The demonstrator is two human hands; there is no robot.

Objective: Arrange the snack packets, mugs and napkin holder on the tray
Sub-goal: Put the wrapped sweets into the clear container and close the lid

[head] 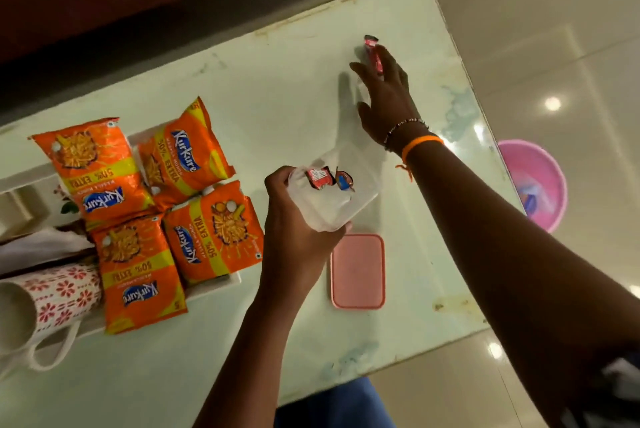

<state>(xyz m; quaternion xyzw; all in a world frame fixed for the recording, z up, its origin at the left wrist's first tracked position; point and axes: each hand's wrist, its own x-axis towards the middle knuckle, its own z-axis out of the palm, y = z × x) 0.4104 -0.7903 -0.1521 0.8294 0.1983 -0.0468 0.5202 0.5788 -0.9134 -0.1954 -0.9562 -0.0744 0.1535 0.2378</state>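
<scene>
Leftmost, a floral mug (pixel 52 299) lies on its side at the near end of the white tray (pixel 214 285), with white napkins (pixel 38 247) just beyond it; whether they sit in a holder cannot be told. Next come four orange Kurkure packets (pixel 166 205), overlapping across the tray's right half. Right of the tray, the left hand (pixel 294 219) curls its fingers round a clear plastic container (pixel 332 192) held above the glass table (pixel 242 88), with a few small wrapped sweets inside. A pink lid (pixel 358 271) lies flat on the table just beneath and to the right. Farther right and well away from the tray, the right hand (pixel 384 98) reaches out with fingers spread, touching a small red wrapper (pixel 375 53) whose long axis points away from the person. That hand is clearly the nearer one, and the wrapper probably belongs in the container, which waits behind it toward the body.
</scene>
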